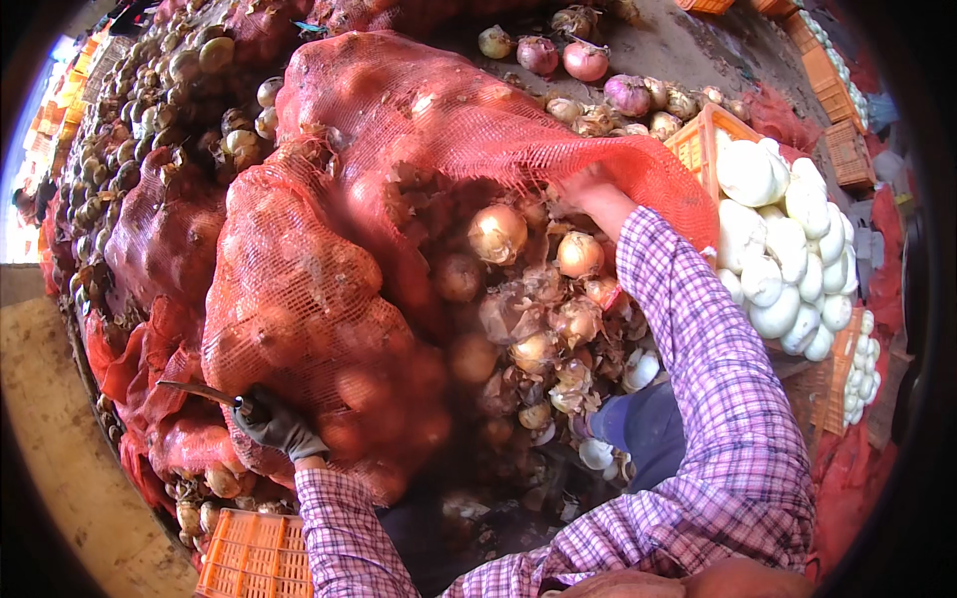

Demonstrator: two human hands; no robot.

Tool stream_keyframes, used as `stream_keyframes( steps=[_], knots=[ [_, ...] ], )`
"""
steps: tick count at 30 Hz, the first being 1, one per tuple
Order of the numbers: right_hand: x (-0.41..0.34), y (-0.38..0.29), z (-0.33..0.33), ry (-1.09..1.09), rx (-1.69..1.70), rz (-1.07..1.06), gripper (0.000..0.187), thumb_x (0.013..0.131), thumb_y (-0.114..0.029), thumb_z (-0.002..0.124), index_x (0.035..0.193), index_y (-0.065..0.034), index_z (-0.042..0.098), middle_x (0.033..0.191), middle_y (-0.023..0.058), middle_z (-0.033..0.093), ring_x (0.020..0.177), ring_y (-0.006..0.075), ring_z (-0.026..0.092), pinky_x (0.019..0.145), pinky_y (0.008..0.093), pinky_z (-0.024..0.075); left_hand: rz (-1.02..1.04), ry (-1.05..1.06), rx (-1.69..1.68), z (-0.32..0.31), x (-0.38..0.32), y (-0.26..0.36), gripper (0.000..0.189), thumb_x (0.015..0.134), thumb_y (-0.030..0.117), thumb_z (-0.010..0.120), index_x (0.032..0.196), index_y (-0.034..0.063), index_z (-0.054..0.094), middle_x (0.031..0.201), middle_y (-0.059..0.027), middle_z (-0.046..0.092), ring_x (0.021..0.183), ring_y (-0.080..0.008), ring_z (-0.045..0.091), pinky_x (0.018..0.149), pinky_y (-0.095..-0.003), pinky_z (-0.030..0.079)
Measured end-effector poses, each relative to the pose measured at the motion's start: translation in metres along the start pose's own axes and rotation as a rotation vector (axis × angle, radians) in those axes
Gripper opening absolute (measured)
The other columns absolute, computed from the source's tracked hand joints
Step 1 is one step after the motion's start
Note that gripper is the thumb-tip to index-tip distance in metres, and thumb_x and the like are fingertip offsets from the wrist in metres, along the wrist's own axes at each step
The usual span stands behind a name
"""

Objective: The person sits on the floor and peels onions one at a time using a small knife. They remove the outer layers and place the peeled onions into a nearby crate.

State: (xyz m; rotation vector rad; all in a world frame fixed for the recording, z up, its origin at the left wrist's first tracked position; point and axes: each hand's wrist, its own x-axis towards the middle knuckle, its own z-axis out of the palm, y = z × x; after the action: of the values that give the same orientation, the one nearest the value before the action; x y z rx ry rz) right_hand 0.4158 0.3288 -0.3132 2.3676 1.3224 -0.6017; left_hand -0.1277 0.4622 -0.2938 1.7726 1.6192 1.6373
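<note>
My left hand (pixel 277 426), in a grey glove, is closed round the handle of a curved knife (pixel 198 390), whose blade points left. It lies against a full red mesh sack of onions (pixel 299 299). My bare right hand (pixel 587 187) is at the edge of another red mesh sack (pixel 463 112), partly covered by the netting; its fingers are hard to see. Under that edge lie loose yellow onions (pixel 497 234) among dry onion skins (pixel 516 310). A second yellow onion (pixel 579 255) rests just below my right forearm.
An orange plastic crate (pixel 691 146) heaped with peeled white onions (pixel 785 247) stands at the right. Another orange crate (pixel 258 553) is at the bottom left. Piled onions (pixel 119 149) and more mesh sacks (pixel 161 232) fill the left. Red onions (pixel 585 61) lie on the floor beyond.
</note>
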Motion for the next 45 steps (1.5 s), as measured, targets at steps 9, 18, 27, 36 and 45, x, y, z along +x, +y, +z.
stream_keyframes(
  steps=[9,18,27,36,45],
  knots=[
    [-0.038,-0.008,-0.009,-0.089,-0.015,0.037,0.086,0.066,-0.042,0.080,0.135,-0.0093,0.041,0.135,0.0161,0.048,0.123,0.0321,0.048,0.103,0.0421,0.0404,-0.022,0.012,0.029,-0.007,-0.001,-0.002,0.022,0.087,0.011,0.067,0.077,0.0088,0.047,0.069,0.0071,0.037,0.064,-0.0078,0.033,0.058,-0.0234,0.032],
    [-0.087,-0.058,0.010,-0.372,0.596,-0.347,0.090,0.059,-0.056,0.082,0.128,-0.0071,0.052,0.120,0.0170,0.059,0.112,0.0307,0.056,0.098,0.0385,0.0441,-0.025,0.087,-0.026,-0.001,0.001,-0.013,0.020,0.084,0.014,0.071,0.082,0.0057,0.054,0.070,0.0033,0.046,0.063,-0.0119,0.041,0.062,-0.0261,0.038],
    [-0.228,0.004,-0.074,-0.145,0.982,-0.356,0.066,0.071,-0.032,0.080,0.128,-0.0114,0.052,0.120,0.0070,0.059,0.111,0.0207,0.054,0.098,0.0351,0.0425,0.093,-0.040,0.264,0.012,0.002,-0.006,0.020,0.084,0.018,0.067,0.092,-0.0007,0.062,0.087,-0.0126,0.063,0.079,-0.0260,0.059,0.074,-0.0342,0.048],
    [-0.493,0.140,-0.049,0.166,0.959,0.376,0.083,0.068,-0.036,0.075,0.135,0.0000,0.041,0.122,0.0139,0.057,0.114,0.0232,0.053,0.101,0.0314,0.0395,0.297,-0.009,0.267,0.006,0.014,0.003,0.028,0.083,0.030,0.066,0.075,0.0039,0.063,0.070,-0.0102,0.063,0.063,-0.0269,0.058,0.061,-0.0361,0.048],
    [-0.543,0.175,0.055,0.131,0.389,0.718,0.052,0.080,-0.022,0.070,0.124,0.0011,0.053,0.122,0.0205,0.058,0.115,0.0314,0.055,0.097,0.0382,0.0438,0.133,-0.036,0.291,0.005,0.011,-0.012,0.024,0.081,0.024,0.070,0.078,0.0012,0.063,0.070,-0.0093,0.062,0.064,-0.0264,0.058,0.064,-0.0358,0.047]
  ],
)
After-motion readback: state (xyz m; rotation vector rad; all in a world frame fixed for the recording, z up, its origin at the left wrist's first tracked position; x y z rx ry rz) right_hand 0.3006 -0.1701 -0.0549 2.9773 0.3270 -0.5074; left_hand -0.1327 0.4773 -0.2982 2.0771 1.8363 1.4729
